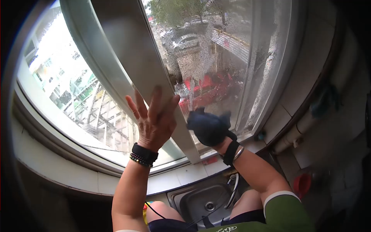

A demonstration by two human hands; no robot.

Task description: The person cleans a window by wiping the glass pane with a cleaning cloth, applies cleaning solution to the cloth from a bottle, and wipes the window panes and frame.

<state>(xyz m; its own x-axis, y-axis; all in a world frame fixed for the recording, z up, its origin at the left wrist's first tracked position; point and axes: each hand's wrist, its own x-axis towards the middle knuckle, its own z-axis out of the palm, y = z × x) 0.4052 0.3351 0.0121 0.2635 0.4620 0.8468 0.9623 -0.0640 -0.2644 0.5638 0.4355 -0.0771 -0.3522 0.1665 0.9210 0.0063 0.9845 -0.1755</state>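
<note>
My left hand (pixel 155 127) is spread open, fingers extended at the pale, flat window frame (pixel 133 42). Right of it, a bunched dark-blue cloth (pixel 208 127) covers my right hand (pixel 220 145) by the wet, clear glass pane (pixel 201 54); I cannot tell its hidden fingers' grip.

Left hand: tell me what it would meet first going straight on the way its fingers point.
Probably the window frame: the left hand appears right in front of it, though depth is unclear and they may already touch.
</note>
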